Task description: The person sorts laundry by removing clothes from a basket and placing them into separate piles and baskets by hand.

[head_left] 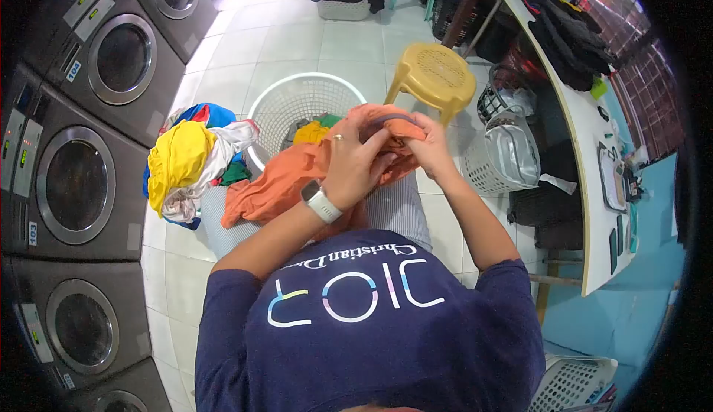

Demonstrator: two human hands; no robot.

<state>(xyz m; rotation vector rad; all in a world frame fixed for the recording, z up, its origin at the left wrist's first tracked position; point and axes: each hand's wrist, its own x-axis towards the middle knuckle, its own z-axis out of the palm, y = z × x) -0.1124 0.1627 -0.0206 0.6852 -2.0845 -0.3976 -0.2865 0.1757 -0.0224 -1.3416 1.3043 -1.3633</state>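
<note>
An orange garment [286,178] with a dark band along one edge lies bunched over my lap and rises into both hands. My left hand [353,163], with a ring and a pale-banded watch on the wrist, is closed on the cloth near that edge. Gripping the same edge from the other side is my right hand [431,148], its fingertips partly hidden in the folds. Just beyond my knees stands a white laundry basket [271,100] with yellow, green and grey clothes inside. A heap of mixed clothes [182,159] sits to its left.
Front-loading machines [78,170] line the left side. A yellow stool [437,74] stands ahead to the right, near a white basket [494,163] with a bag in it. A long table [568,122] bearing dark folded clothes [568,40] runs along the right wall.
</note>
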